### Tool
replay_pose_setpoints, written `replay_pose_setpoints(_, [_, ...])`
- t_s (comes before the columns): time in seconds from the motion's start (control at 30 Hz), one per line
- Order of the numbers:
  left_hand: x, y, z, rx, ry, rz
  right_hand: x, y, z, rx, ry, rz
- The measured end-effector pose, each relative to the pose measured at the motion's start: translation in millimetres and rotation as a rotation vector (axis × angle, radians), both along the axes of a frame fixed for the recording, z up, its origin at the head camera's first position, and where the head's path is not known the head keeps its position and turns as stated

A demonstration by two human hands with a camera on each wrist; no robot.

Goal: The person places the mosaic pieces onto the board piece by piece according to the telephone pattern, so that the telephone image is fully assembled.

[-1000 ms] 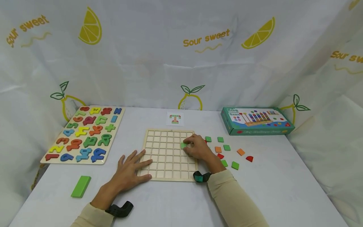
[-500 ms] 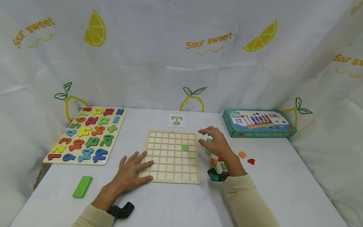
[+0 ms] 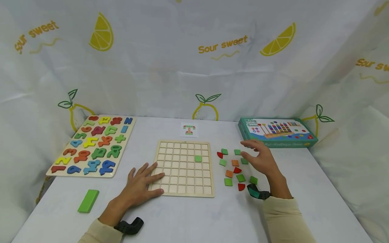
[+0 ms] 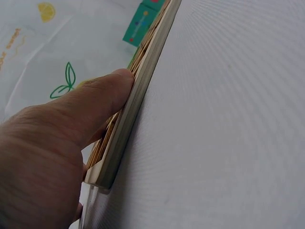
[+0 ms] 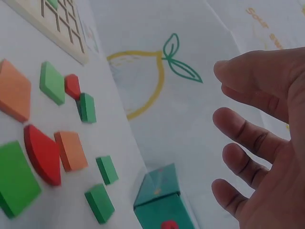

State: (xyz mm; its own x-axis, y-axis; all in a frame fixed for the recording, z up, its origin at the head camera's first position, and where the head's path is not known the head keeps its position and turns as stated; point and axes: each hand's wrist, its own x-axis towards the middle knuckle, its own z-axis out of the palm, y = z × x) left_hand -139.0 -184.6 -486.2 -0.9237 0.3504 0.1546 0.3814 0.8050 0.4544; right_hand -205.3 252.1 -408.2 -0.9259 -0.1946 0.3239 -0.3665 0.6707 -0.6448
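Observation:
A wooden grid board lies in the middle of the table, one green square tile in a cell at its upper right. My left hand rests spread on the board's left side; in the left wrist view the thumb lies along the board's edge. Over the right side of the loose tiles hovers my right hand, fingers apart and holding nothing. Below it lie several green square tiles, orange square tiles and red quarter-round tiles. In the right wrist view, the tiles sit left of the fingers.
Behind the board lies a small pattern card. A number puzzle board lies at the left, a long green block in front of it. A green game box stands at the back right. Printed white cloth hangs behind the table.
My right hand has let go of the green tile in the grid and moved right, past the board's edge to over the loose tiles. My left hand has stayed on the board.

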Motion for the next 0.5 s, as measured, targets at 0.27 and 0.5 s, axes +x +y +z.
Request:
replay_pose_setpoints(0.27, [0.9, -1.1, 0.8, 0.015, -0.005, 0.001, 9.1, 33.3, 3.2, 0.043, -0.019, -0.04])
replay_pose_setpoints(0.5, [1.2, -0.3, -1.7, 0.027, -0.003, -0.003, 15.4, 67.5, -11.6, 0.085, -0.043, -0.072])
